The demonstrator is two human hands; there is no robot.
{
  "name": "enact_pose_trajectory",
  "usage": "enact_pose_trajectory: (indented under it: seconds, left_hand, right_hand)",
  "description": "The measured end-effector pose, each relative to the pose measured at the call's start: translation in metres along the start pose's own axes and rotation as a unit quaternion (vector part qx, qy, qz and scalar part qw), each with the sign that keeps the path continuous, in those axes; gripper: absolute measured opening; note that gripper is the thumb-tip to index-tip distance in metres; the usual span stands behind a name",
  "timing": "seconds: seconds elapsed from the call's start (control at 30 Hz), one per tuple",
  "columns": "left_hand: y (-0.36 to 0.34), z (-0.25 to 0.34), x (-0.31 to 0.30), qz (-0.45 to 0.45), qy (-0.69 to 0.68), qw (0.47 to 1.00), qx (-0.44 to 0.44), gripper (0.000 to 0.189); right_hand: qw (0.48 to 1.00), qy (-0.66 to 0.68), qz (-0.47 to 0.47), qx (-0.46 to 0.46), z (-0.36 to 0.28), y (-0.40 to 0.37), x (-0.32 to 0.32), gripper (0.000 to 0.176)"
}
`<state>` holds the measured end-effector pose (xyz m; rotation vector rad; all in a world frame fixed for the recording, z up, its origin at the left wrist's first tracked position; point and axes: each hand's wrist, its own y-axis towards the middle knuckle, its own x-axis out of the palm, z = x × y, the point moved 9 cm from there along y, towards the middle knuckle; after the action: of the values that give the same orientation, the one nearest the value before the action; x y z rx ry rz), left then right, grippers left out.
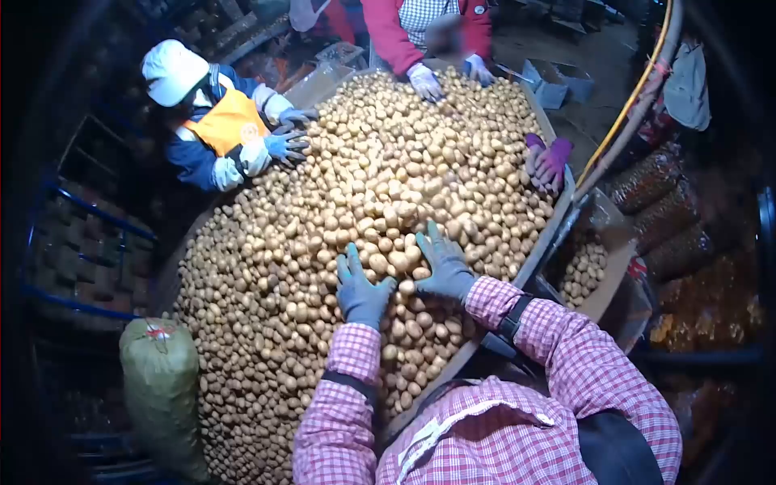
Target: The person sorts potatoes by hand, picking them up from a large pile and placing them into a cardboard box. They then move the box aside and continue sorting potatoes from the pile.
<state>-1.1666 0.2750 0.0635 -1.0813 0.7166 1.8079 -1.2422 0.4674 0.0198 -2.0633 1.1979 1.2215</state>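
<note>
A large heap of potatoes (275,283) spreads out in front of me. My left hand (363,291), in a grey glove with teal fingertips, rests on the heap with its fingers stretched forward and thumb out to the side. To its right, my right hand (445,267) lies on the potatoes in a matching glove, fingers apart. Between the two hands sit several larger potatoes (398,260), near the fingers and thumbs. Neither hand is closed around a potato. My palms' undersides are hidden.
A metal edge (529,271) bounds the heap on the right. Beyond it stands a carton of potatoes (584,273). A full green sack (162,396) stands at left. Co-workers' gloved hands touch the heap: blue gloves (284,145), pale gloves (424,82), purple gloves (550,164).
</note>
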Motion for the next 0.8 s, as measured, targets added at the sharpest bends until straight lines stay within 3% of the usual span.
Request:
enact_pose_trajectory:
  seconds: [0.1, 0.2, 0.23, 0.3, 0.37, 0.5, 0.53, 0.57, 0.67, 0.73, 0.8]
  left_hand:
    - [0.029, 0.007, 0.012, -0.003, 0.051, 0.998, 0.022, 0.123]
    - [0.060, 0.027, 0.019, -0.042, 0.000, 0.998, -0.052, 0.120]
    - [0.070, 0.033, 0.022, -0.041, -0.002, 0.997, -0.060, 0.119]
    - [0.085, 0.052, 0.016, -0.049, 0.027, 0.997, -0.055, 0.113]
    - [0.104, 0.050, 0.029, -0.041, 0.017, 0.996, -0.071, 0.112]
    - [0.147, 0.062, 0.055, -0.006, -0.029, 0.997, -0.066, 0.102]
    - [0.155, 0.067, 0.059, -0.005, -0.002, 0.997, -0.076, 0.099]
    - [0.161, 0.072, 0.065, -0.007, 0.024, 0.996, -0.088, 0.095]
    - [0.177, 0.091, 0.064, -0.008, 0.016, 0.996, -0.087, 0.092]
    - [0.181, 0.086, 0.069, 0.006, -0.010, 0.997, -0.072, 0.097]
    - [0.176, 0.084, 0.070, 0.015, -0.053, 0.998, 0.008, 0.096]
  right_hand:
    - [0.996, 0.071, -0.046, 0.001, 0.010, 0.028, 0.010, 0.116]
    - [0.990, 0.122, -0.056, 0.033, 0.012, 0.049, -0.003, 0.117]
    - [0.984, 0.176, -0.036, 0.005, 0.009, 0.054, -0.011, 0.112]
    - [0.971, 0.201, -0.109, 0.071, 0.025, 0.075, -0.003, 0.108]
    - [0.985, 0.139, -0.093, 0.041, 0.029, 0.099, -0.011, 0.100]
    - [0.969, 0.154, -0.144, 0.129, 0.041, 0.126, -0.036, 0.091]
    - [0.978, 0.142, -0.109, 0.111, 0.050, 0.139, -0.031, 0.084]
    - [0.992, 0.102, -0.051, 0.050, 0.054, 0.147, -0.030, 0.065]
    - [0.982, 0.133, -0.098, 0.095, 0.063, 0.166, -0.032, 0.033]
    - [0.987, 0.110, -0.087, 0.073, 0.071, 0.185, -0.018, 0.052]
    - [0.987, 0.123, -0.085, 0.057, 0.072, 0.203, -0.026, 0.069]
